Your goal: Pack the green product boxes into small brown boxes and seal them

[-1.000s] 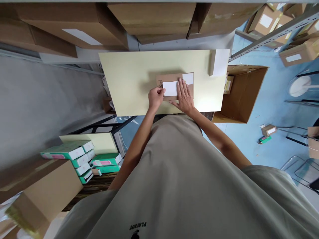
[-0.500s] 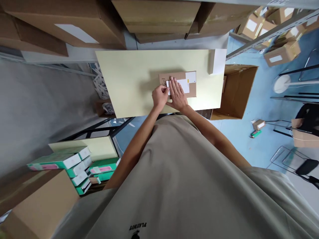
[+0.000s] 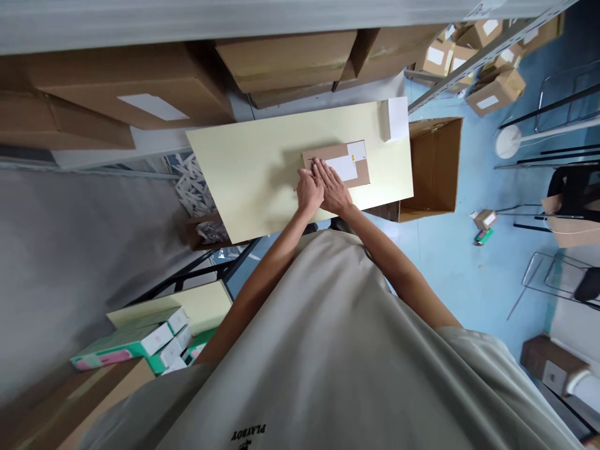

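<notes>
A small brown cardboard box (image 3: 363,175) lies on a pale yellow board (image 3: 248,169), with a white label (image 3: 342,167) on its top and another white patch at its far right corner. My right hand (image 3: 334,186) is flat, fingers stretched together, pressing on the label's left part. Tight against it, my left hand (image 3: 309,190) is closed with curled fingers at the box's near left end. Whatever those fingers may hold is hidden. A white block-like stack (image 3: 397,119) stands at the board's far right corner.
Large cartons (image 3: 135,81) fill the shelf beyond the board. An open carton (image 3: 435,169) stands to the right. Green-and-white boxes (image 3: 140,340) are stacked at lower left. More parcels (image 3: 497,90) and a folding chair (image 3: 562,278) are on the right.
My left hand has moved from the label's left edge to lie against my right hand. The right hand has slid slightly left, exposing more of the label. The view has tilted.
</notes>
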`<state>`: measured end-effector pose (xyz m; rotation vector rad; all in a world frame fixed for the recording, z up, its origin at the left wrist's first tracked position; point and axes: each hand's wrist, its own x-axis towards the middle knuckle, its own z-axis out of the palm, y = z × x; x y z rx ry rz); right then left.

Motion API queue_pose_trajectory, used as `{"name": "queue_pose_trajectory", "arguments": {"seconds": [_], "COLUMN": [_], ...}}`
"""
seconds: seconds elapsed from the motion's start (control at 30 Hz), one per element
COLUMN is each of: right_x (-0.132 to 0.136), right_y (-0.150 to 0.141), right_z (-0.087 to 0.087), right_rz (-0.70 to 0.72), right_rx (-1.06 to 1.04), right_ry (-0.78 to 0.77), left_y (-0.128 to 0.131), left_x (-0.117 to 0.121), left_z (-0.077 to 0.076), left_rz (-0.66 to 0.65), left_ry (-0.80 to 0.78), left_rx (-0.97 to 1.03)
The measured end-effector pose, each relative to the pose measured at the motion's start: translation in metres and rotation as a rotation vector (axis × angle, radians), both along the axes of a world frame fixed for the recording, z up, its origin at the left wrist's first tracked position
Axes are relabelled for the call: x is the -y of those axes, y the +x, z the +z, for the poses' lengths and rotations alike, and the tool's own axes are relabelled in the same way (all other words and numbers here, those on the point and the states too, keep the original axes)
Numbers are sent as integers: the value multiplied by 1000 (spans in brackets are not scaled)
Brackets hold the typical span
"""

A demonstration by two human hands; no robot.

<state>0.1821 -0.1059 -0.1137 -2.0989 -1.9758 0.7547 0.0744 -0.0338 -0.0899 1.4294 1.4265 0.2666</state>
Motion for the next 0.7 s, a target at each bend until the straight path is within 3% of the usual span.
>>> {"name": "queue_pose_trajectory", "arguments": {"seconds": [0.17,0.27,0.53,0.6,0.7], "right_x": [32,44,23,21,26], "right_y": [69,93,41,47,85], "right_z": [13,19,19,17,8], "right_rz": [-156,-139,137,155,81], "right_rx": [61,85,74,68,19], "right_ry": [-4,-6,-9,23,45], "left_y": [3,1,-3,-8,-16], "left_x": [4,5,1,1,9], "left_z": [0,-1,3,-1,-8], "left_rz": [-32,-66,-55,18,215], "left_ry": [63,85,106,98,64], "left_rx": [17,38,-47,-17,-32]}}
